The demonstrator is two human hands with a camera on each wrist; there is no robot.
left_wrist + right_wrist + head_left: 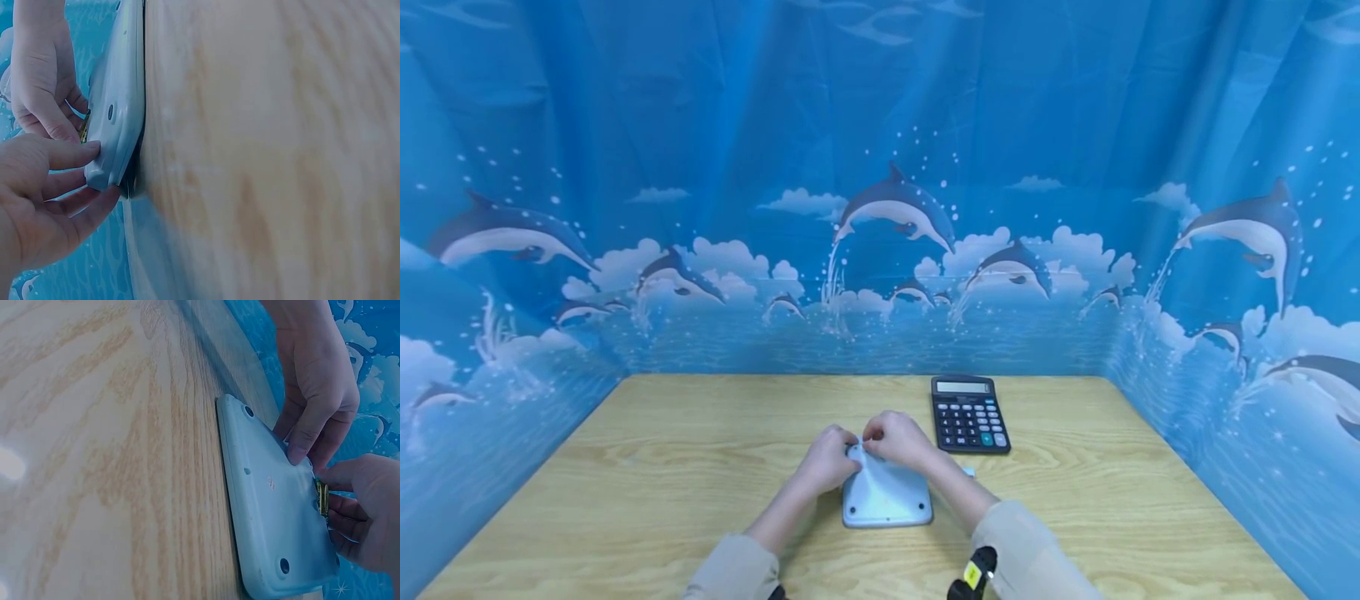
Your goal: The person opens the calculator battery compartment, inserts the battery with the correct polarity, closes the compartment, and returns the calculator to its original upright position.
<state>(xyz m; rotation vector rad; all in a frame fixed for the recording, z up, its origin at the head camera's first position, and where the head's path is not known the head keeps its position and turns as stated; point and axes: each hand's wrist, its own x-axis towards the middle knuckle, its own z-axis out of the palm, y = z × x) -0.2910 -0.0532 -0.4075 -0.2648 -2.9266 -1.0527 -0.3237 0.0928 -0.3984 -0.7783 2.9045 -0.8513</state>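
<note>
A light-blue calculator [887,496] lies with its underside up on the wooden table, dark round feet showing. My left hand [831,460] grips its far left corner; in the left wrist view the thumb [90,147] is on the underside and fingertips are at the edge. At the far edge my right hand [897,440] pinches a small battery [322,499], gold and dark, at the calculator's battery opening. The fingers hide most of that opening.
A black desk calculator [970,414] lies face up, beyond and right of the hands. Part of a small light-blue piece [970,472] shows beside the right forearm. A blue dolphin-print curtain [880,333] surrounds the table [700,450] at the back and sides.
</note>
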